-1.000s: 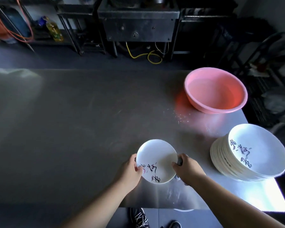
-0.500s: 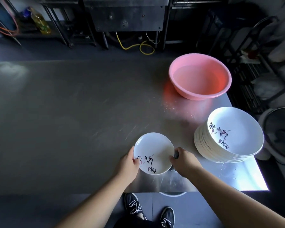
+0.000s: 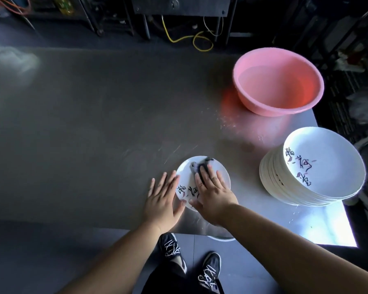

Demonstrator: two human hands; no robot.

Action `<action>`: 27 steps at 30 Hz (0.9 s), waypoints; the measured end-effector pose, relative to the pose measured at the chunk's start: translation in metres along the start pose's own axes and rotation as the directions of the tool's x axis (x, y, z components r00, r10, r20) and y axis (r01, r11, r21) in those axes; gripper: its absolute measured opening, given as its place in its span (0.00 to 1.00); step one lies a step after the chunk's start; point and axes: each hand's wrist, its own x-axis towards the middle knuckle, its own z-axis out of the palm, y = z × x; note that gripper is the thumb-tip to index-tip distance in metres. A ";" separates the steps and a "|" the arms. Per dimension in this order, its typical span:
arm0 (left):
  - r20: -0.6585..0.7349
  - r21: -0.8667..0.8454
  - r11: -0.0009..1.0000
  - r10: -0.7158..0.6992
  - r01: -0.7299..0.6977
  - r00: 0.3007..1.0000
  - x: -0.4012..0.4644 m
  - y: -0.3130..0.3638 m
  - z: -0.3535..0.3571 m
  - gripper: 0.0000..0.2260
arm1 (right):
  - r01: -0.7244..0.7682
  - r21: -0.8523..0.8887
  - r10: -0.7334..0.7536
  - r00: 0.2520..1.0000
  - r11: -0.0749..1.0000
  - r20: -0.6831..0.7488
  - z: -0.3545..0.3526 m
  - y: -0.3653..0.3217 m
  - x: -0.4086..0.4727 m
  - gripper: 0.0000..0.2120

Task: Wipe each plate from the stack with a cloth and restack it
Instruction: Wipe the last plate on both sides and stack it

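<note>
- One plate (image 3: 217,171) out on its own, flat on the steel table (image 3: 94,134), close to the near edge. White with dark brush lettering plus a couple of pinkish marks.
- One cloth (image 3: 201,164), dark and a bit bunched up, sitting on that plate toward its far side.
- Right hand (image 3: 212,194) laid flat on top of the plate, fingers straight and together, fingertips pressing down on the cloth. Not curled round anything, just pressing.
- Left hand (image 3: 163,198) flat on the table right beside the plate's left rim, fingers spread and straight, thumb side touching the rim or near enough, hard to call. Gripping nothing.
- One stack of plates (image 3: 312,166) off to the right, well apart from the single plate, near the table's right edge. Same lettering on the top one. Leaning a bit, so the rims fan out on the left side; too many and too tight to count properly.
- One pink basin (image 3: 278,81) at the far right corner of the table, beyond the stack, with what looks like water inside.
- Two dark sneakers (image 3: 189,259) with white laces down below the table edge.
- Yellow hose (image 3: 191,39) looping on the floor past the far edge, under some metal equipment.
</note>
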 end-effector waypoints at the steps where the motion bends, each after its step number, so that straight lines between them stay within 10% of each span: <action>1: -0.001 0.005 1.000 0.000 0.000 1.000 0.000 0.000 0.000 0.34 | -0.007 0.004 0.007 1.000 1.000 0.006 -0.002 -0.001 0.005 0.48; 12: -0.033 0.023 1.000 -0.003 0.004 0.999 -0.003 -0.004 0.005 0.33 | 0.338 -0.153 -0.346 0.938 0.929 -0.022 0.022 0.008 -0.035 0.44; 19: -0.051 0.030 0.999 0.015 -0.013 0.999 -0.001 -0.004 0.005 0.34 | 0.004 -0.091 0.001 0.998 0.996 0.064 -0.013 0.014 0.013 0.49; 27: -0.110 0.010 1.000 0.018 -0.017 0.994 -0.002 -0.005 0.007 0.32 | 0.248 -0.143 -0.245 0.969 0.958 0.034 0.020 0.009 -0.038 0.45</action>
